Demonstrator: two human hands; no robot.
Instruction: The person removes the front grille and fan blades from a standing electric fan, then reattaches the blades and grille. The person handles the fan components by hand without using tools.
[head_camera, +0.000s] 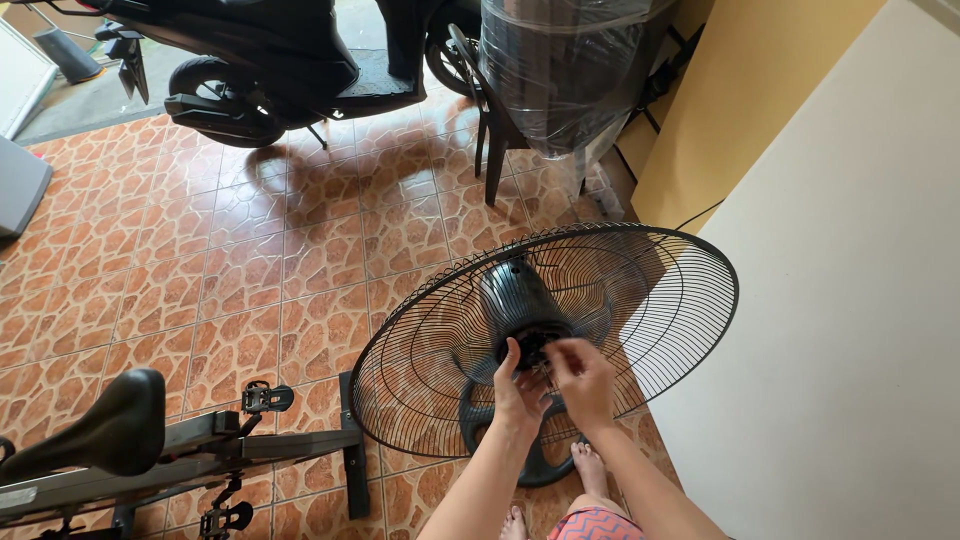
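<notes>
Person is standing over a pedestal fan with the front guard and blades off. Rear wire guard (545, 335) is tilting back, dish-like, open side facing up toward the head camera. Inside that dish: only the black motor housing (515, 295) showing through the centre, plus the small black hub (538, 345) on the shaft.

Left hand (520, 390) is cupping under the hub, fingers curling up around it and touching it. Whether it is actually clamping the hub, can't tell from this angle. Right hand (582, 380) is sitting just beside the hub on the right, thumb and fingertips pinching together at the centre; something small may be between them, too small to confirm, so grip there can't be read.

Fan's round black base (480, 425) is sitting on the orange-brown tiled floor (250, 270), partly hidden behind the guard. Person's bare feet (590, 468) are right at the base edge.

Around it: exercise bike (150, 440) lower left, saddle and pedals showing. Black scooter (260, 60) parked at the top. Plastic-wrapped bundle (560, 70) sitting on a dark chair (490, 130) top centre. White wall (850, 330) running down the right, just beside the guard rim.
</notes>
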